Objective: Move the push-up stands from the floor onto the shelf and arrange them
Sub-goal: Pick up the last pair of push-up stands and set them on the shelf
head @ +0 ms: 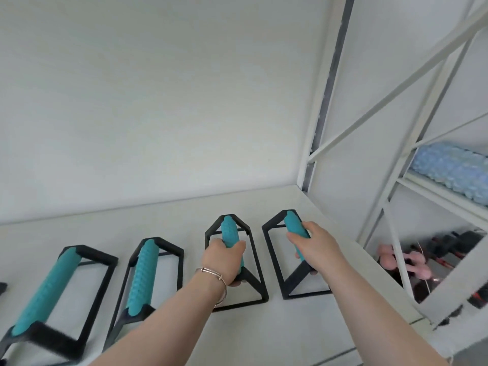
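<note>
Stands in a row fill the white shelf board [303, 207]: at eight o'clock a push-up stand [56, 282] with a teal grip leans in from the edge, and just beside it a second stand [144, 276] rests free. Toward six o'clock the left hand [224, 256], a bangle [219, 282] on its wrist, has its fingers curled tight around the teal grip of the third stand [232, 257]. At about four o'clock the right hand [311, 244] is wrapped the same way around the fourth stand [293, 253], whose black frame sits close to the shelf's right edge. Beyond it, at three o'clock, a lower rack holds a blue foam roller [449, 167]. Risk, as I judge it: nudging the fourth stand further right could tip its base off the edge, and sliding the third leftward could knock its neighbour askew.
</note>
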Available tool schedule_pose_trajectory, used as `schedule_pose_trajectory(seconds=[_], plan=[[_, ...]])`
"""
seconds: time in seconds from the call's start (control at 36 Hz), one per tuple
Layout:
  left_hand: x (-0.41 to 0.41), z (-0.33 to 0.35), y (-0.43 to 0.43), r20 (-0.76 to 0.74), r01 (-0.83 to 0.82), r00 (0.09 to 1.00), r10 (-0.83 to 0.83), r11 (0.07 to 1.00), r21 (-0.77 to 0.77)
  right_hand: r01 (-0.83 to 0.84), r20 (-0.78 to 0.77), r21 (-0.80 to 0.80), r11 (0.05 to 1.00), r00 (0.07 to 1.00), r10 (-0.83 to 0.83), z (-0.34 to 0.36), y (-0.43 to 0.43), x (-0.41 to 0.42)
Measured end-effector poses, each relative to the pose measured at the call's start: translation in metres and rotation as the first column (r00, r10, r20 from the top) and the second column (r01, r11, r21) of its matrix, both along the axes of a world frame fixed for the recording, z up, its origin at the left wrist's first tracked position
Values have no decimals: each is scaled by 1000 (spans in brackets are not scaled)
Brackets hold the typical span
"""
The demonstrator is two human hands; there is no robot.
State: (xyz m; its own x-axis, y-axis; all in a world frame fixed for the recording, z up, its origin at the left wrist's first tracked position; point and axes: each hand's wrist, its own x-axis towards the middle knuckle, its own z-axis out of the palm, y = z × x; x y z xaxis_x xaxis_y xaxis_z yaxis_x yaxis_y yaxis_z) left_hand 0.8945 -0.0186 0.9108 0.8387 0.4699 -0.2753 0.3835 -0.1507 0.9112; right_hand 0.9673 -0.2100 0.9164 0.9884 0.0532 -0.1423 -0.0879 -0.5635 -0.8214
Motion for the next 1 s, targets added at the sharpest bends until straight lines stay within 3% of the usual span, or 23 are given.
schedule_pose_trajectory(seconds=[0.5,0.58,0.67,0.86,1.0], plan=[[6,-10,-2,-19,10,1000,-10,1000,-9,-12,15,-96,995,1000,13,-5,0,7],[2,-6,-3,-16,3,1000,-1,994,105,0,65,-137,991,998,9,0,1,1],[-7,-2,-4,-3,17,1000,-17,949,315,-2,154,-274,962,987,46,5,1,-10],[-54,-6,-12,12,30,999,-52,728,685,-14,289,-509,861,939,186,-7,-7,-57],[-108,-12,-23,0,29,999,-52,564,825,-13,423,-555,832,856,295,-14,-25,-102]])
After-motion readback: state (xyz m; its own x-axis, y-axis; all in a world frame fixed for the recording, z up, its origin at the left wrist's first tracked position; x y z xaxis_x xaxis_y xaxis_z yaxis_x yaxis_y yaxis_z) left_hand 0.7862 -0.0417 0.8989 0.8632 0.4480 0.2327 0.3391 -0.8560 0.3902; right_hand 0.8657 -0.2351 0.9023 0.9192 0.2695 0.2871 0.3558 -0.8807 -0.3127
